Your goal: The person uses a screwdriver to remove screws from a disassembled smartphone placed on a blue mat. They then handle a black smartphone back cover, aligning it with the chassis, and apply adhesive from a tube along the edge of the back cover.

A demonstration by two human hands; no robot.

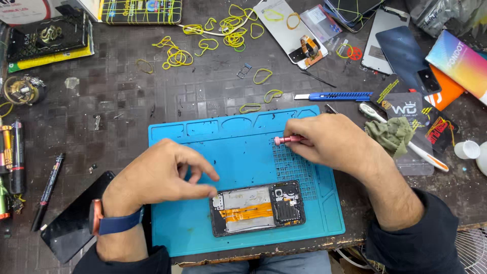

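Head view shows the opened black smartphone (257, 208), back cover off, with an orange flex ribbon and bare metal shielding exposed, lying flat near the front edge of the blue silicone repair mat (238, 152). The left hand (162, 177) hovers over the mat just left of the phone; its thumb and forefinger tips meet right at the phone's upper left corner, pinching something too small to make out, possibly a screw, while the other fingers are loosely curled. The right hand (332, 144) lies over the mat's right side, above the raised grid section, fingers wrapped round a pink metal precision screwdriver (288, 139) whose cap end points left.

To do this well, I judge that the pinch should stay low over the mat so any small part lands on the silicone rather than on the dark worn workbench (127, 96) among the 12 or so yellow rubber bands (228, 30). The driver is best held well apart from the orange ribbon. A blue utility knife (335, 96) lies beyond the mat's back right corner.
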